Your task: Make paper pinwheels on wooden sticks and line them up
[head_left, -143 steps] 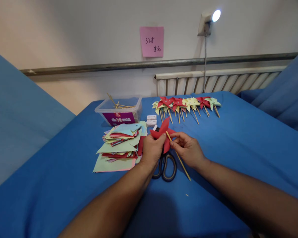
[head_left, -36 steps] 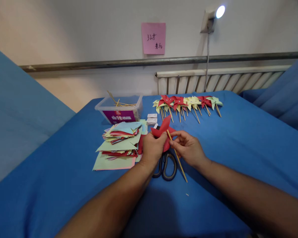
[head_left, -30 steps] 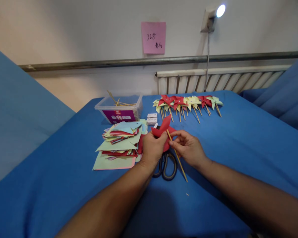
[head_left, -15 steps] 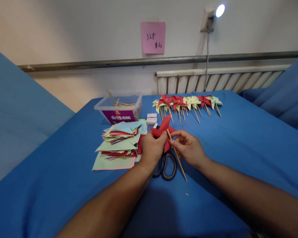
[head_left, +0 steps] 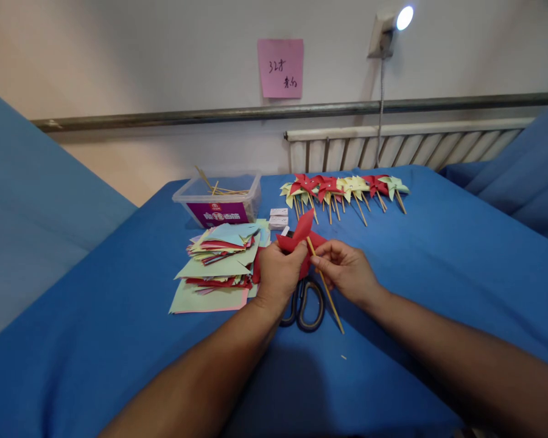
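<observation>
Red paper pinwheel (head_left: 300, 238) gripped between left hand (head_left: 278, 274) and right hand (head_left: 344, 271), which pinches its stick (head_left: 325, 287)

The scissors (head_left: 304, 301) show only handles below the hands at centre; the pink note's (head_left: 280, 67) writing is too small to read.

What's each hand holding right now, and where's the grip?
Left hand grips the red paper pinwheel at its lower folds. Right hand pinches the wooden stick near its upper end, just under the paper.
</observation>
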### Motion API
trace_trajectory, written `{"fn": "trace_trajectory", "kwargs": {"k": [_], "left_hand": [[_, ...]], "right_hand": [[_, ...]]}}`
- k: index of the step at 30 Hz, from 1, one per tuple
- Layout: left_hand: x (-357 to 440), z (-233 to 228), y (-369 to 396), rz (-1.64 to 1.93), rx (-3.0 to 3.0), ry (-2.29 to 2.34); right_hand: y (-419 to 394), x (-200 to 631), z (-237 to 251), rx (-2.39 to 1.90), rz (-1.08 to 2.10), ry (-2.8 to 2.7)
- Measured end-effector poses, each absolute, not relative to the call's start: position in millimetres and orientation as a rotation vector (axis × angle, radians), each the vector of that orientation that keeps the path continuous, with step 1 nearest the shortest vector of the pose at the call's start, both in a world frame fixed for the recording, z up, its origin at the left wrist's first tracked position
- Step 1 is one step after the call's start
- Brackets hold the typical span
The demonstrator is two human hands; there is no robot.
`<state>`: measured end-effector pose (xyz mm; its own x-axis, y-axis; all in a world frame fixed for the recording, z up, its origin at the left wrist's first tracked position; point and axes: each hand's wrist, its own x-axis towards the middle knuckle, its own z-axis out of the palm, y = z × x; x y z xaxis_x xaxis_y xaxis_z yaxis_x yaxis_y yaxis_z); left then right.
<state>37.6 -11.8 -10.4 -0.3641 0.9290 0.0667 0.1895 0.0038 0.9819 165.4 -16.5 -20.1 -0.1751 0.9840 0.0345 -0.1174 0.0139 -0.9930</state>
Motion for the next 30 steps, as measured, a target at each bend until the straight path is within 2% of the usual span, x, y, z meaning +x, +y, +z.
{"fn": "trace_trajectory", "kwargs": {"k": [14,30], "left_hand": [[37.1,-3.6,-15.2,1.43,1.258,1.674],[37.4,-9.1,-15.7,1.432,1.072,1.404]], "right_hand": [[-15.9,164.7,-20.6,-1.024,1.382,-1.257],[-17.9,166.5,-17.7,-0.989,1.441,-1.295]]}}
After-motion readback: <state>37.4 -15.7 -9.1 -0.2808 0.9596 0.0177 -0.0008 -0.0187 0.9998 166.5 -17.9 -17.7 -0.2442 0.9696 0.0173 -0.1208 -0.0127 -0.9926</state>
